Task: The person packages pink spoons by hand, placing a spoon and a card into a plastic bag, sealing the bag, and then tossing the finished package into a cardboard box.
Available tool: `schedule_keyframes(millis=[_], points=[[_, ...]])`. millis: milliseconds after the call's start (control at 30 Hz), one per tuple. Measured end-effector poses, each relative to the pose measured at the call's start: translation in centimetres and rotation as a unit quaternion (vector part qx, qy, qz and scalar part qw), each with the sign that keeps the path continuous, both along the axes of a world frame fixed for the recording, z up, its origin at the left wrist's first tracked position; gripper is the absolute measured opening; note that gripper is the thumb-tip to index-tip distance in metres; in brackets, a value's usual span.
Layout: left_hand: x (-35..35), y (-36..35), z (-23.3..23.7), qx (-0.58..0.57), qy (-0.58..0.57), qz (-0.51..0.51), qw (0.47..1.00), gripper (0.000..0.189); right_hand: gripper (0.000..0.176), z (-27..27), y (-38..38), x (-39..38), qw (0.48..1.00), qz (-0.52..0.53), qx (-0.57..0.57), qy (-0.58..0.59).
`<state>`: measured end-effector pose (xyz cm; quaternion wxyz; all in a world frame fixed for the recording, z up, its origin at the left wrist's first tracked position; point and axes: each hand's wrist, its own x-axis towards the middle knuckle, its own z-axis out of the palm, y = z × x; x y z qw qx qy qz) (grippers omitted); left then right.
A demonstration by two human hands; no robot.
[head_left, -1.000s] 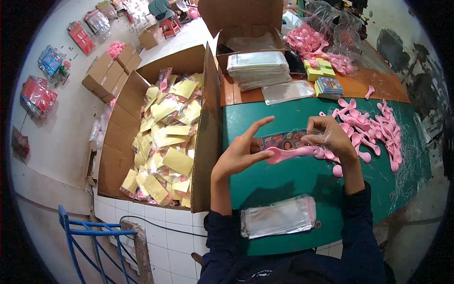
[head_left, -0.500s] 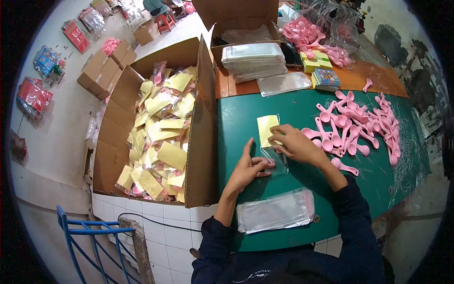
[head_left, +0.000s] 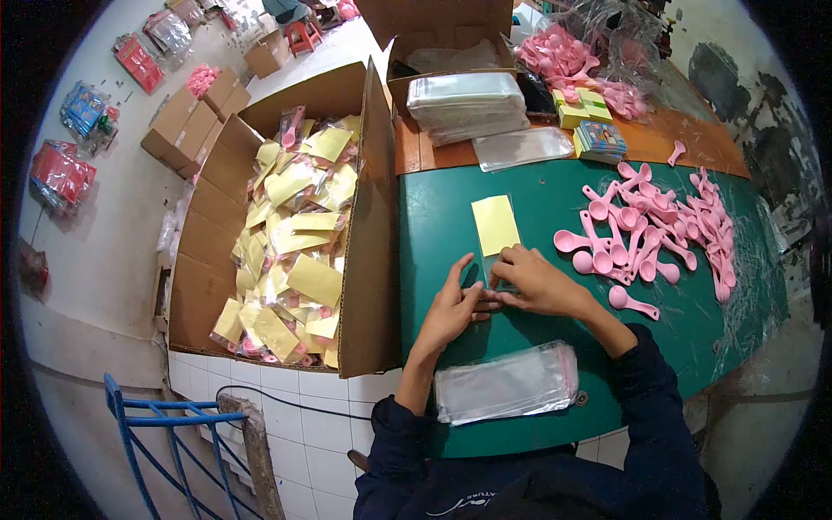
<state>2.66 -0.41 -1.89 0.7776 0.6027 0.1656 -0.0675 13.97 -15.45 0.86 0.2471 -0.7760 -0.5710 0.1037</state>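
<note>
Clear bag: it lies flat on the green worktop (head_left: 438, 204), the film (head_left: 487, 269) running from a yellow card (head_left: 496, 227) down to the hands; the card appears to be inside it.
Right hand (head_left: 537, 283): it has moved down off the card to the bag's lower end, its fingertips bunched low over the film.
Left hand (head_left: 448, 312): it stays at the same end, index finger stretched forward, the other fingertips meeting or nearly meeting those of the right hand.
Grip: narrow at the right fingertips, looser on the left; whether either pinches the film cannot be told, since the fingers cover it.
Yellow card: now uncovered, with its blank side up; whatever is beneath it is hidden.
What the shift means: attention seems to have passed from the card to the bag's lower end.
Pink spoons (head_left: 641, 234): heaped to the right of the hands, one lying nearest the right forearm.
Spare bags (head_left: 507, 384): stacked at the worktop's near edge.
Cardboard box (head_left: 366, 234): beside the worktop on the left, holding many carded packets (head_left: 303, 238).
</note>
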Motion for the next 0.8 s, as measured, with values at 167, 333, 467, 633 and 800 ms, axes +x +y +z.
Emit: schedule_keyframes(millis=[167, 333, 467, 633, 800], points=[[0.1, -0.2, 0.1, 0.017, 0.004, 0.013, 1.000, 0.049, 0.014, 0.2, 0.0, 0.4, 0.998, 0.036, -0.017, 0.046], [0.9, -0.2, -1.5, 0.037, -0.011, 0.049, 0.998, 0.050, 0.013, 0.1, 0.3, -0.8, 0.996, 0.080, 0.011, 0.043], [1.0, 0.3, -2.1, 0.081, -0.039, 0.086, 0.992, 0.053, 0.013, 0.2, 0.0, -2.1, 0.986, 0.135, 0.042, 0.084], [0.6, -0.1, -0.6, 0.059, -0.019, 0.059, 0.996, 0.051, 0.018, 1.3, -1.0, -2.0, 0.999, 0.042, 0.026, 0.022], [-0.5, 0.1, 0.6, -0.019, 0.015, 0.012, 1.000, 0.047, 0.021, 0.7, -1.0, -1.7, 0.999, 0.010, 0.051, -0.006]])
